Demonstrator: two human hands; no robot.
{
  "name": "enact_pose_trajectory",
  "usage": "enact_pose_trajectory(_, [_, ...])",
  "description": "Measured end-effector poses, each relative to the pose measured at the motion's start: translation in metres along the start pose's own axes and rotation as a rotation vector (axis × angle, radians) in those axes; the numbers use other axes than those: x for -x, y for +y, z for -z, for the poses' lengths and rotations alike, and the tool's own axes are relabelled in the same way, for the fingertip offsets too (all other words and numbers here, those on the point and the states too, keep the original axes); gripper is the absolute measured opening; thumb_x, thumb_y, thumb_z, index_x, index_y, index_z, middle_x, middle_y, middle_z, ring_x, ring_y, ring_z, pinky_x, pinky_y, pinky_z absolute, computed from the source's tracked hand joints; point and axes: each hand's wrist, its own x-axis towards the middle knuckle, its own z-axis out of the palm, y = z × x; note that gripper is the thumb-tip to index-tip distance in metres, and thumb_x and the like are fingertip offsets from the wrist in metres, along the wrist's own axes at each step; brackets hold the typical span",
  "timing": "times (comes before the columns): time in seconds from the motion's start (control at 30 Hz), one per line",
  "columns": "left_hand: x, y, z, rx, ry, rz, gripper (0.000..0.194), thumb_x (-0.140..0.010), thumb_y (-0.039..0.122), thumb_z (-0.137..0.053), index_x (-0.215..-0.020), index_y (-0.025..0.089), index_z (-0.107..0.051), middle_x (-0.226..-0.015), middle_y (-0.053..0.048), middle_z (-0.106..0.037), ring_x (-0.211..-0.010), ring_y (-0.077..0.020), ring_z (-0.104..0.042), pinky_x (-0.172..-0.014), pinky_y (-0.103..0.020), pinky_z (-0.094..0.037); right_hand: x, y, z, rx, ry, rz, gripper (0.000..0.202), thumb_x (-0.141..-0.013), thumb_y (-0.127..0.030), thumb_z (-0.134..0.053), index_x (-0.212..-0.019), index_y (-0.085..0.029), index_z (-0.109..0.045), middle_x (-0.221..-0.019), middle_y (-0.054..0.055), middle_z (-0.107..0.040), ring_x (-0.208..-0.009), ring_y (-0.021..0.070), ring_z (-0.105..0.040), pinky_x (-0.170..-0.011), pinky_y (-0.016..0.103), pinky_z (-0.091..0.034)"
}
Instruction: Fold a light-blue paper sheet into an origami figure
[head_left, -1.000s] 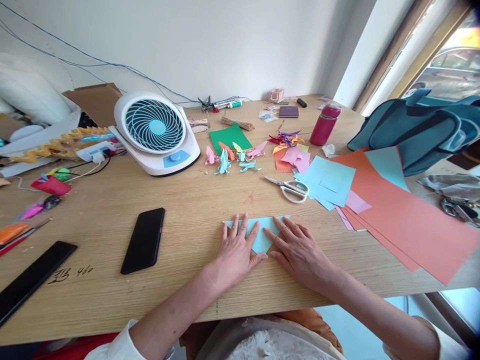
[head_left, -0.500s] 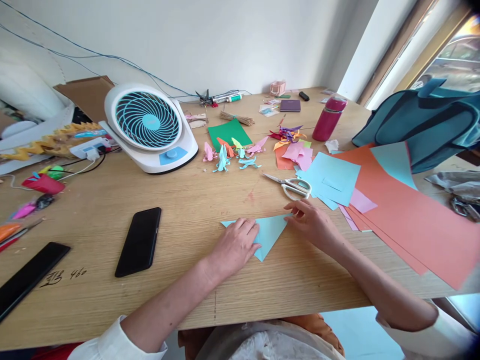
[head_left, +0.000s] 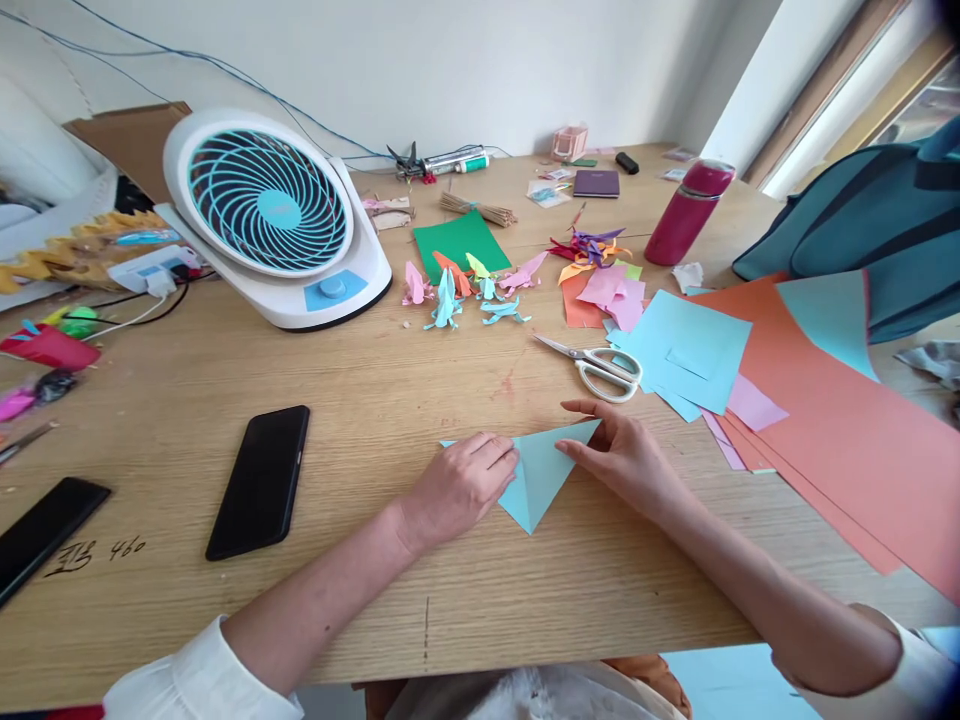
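A light blue sheet of paper [head_left: 534,478], folded into a triangle with a crease down its middle, lies on the table with its point toward me. My left hand [head_left: 466,485] presses on its left half, fingers together and bent, covering most of that side. At the right corner, my right hand [head_left: 619,450] has the paper between thumb and fingers, with the index finger stretched along the upper edge. White-handled scissors [head_left: 606,375] lie just beyond my right hand, blades pointing left.
Folded paper figures [head_left: 446,300] stand beyond the triangle, by a green sheet [head_left: 459,240]. Light blue squares [head_left: 686,345] and large orange sheets [head_left: 847,430] lie right. A fan [head_left: 277,215], a phone [head_left: 259,480], a magenta bottle [head_left: 686,215] and a teal bag [head_left: 847,235] surround them.
My right thumb has moved left onto the paper's face, and the right index finger is straighter. The left hand stays on the paper. The view has shifted slightly.
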Motion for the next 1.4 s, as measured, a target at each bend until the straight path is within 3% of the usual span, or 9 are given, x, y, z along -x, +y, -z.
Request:
enact_pose_trajectory(0.17, [-0.005, -0.008, -0.003, 0.002, -0.031, -0.020, 0.019, -0.096, 0.011, -0.046, -0.107, 0.011, -0.062, -0.102, -0.009, -0.066, -0.095, -0.0190, -0.060, -0.080, -0.031, -0.055, 0.004, 0.002, -0.005, -0.102, 0.073, 0.009, 0.057, -0.079, -0.047, -0.069, -0.128, -0.022, -0.055, -0.058, -0.007, -0.046, -0.053, 0.0138, -0.047, -0.048, 0.026, -0.034])
enact_pose_trajectory(0.33, [-0.006, -0.012, -0.007, -0.038, -0.024, -0.057, 0.020, -0.095, 0.008, -0.046, -0.107, 0.010, -0.062, -0.101, -0.010, -0.066, -0.090, -0.0187, -0.059, -0.078, -0.030, -0.055, 0.004, 0.001, -0.004, -0.110, 0.033, -0.020, 0.053, -0.081, -0.054, -0.067, -0.122, -0.021, -0.060, -0.057, -0.005, -0.051, -0.052, 0.0146, -0.048, -0.047, 0.026, -0.035])
enact_pose_trajectory(0.5, [-0.006, -0.013, -0.006, -0.057, -0.011, -0.091, 0.021, -0.094, 0.006, -0.049, -0.111, 0.007, -0.061, -0.101, -0.010, -0.066, -0.091, -0.0191, -0.058, -0.076, -0.030, -0.054, 0.006, -0.005, -0.007, 0.101, -0.001, 0.065, 0.042, -0.085, -0.058, -0.061, -0.102, -0.020, -0.069, -0.059, -0.001, -0.057, -0.055, 0.0160, -0.053, -0.049, 0.027, -0.037])
enact_pose_trajectory(0.67, [-0.006, -0.012, -0.005, -0.051, -0.014, -0.084, 0.021, -0.096, 0.007, -0.046, -0.111, 0.008, -0.060, -0.101, -0.010, -0.066, -0.091, -0.0187, -0.059, -0.075, -0.030, -0.055, 0.004, -0.001, -0.011, 0.342, 0.041, 0.223, 0.029, -0.087, -0.050, -0.061, -0.083, -0.022, -0.070, -0.078, 0.004, -0.070, -0.075, 0.0232, -0.062, -0.073, 0.038, -0.045])
enact_pose_trajectory(0.77, [-0.005, -0.011, -0.005, -0.059, -0.006, -0.074, 0.021, -0.097, 0.008, -0.044, -0.112, 0.009, -0.059, -0.101, -0.010, -0.067, -0.091, -0.0185, -0.059, -0.077, -0.030, -0.055, 0.005, -0.001, -0.012, 0.411, 0.051, 0.290, 0.019, -0.089, -0.041, -0.060, -0.087, -0.024, -0.069, -0.089, 0.004, -0.072, -0.084, 0.0253, -0.063, -0.080, 0.042, -0.042])
enact_pose_trajectory(0.97, [-0.005, -0.010, -0.004, -0.108, -0.020, -0.091, 0.023, -0.097, 0.011, -0.045, -0.115, 0.007, -0.059, -0.104, -0.011, -0.067, -0.093, -0.0198, -0.059, -0.077, -0.031, -0.055, 0.011, -0.007, -0.015, 0.487, 0.034, 0.413, 0.015, -0.093, -0.032, -0.056, -0.096, -0.023, -0.067, -0.087, 0.005, -0.068, -0.081, 0.0223, -0.062, -0.080, 0.040, -0.042])
enact_pose_trajectory(1.17, [-0.006, -0.009, -0.001, -0.144, -0.044, -0.102, 0.020, -0.097, 0.013, -0.046, -0.109, 0.008, -0.061, -0.104, -0.012, -0.066, -0.090, -0.0199, -0.058, -0.074, -0.031, -0.054, 0.016, -0.010, -0.018, 0.453, 0.010, 0.520, 0.019, -0.095, -0.026, -0.054, -0.110, -0.023, -0.063, -0.099, 0.006, -0.067, -0.077, 0.0180, -0.062, -0.076, 0.036, -0.046])
enact_pose_trajectory(1.4, [-0.007, -0.009, -0.002, -0.123, -0.057, -0.092, 0.018, -0.096, 0.012, -0.047, -0.106, 0.008, -0.061, -0.102, -0.011, -0.064, -0.086, -0.0198, -0.057, -0.072, -0.031, -0.052, 0.019, -0.012, -0.020, 0.479, -0.063, 0.586, 0.034, -0.090, -0.015, -0.053, -0.123, -0.023, -0.058, -0.107, 0.009, -0.066, -0.091, 0.0215, -0.063, -0.078, 0.037, -0.050])
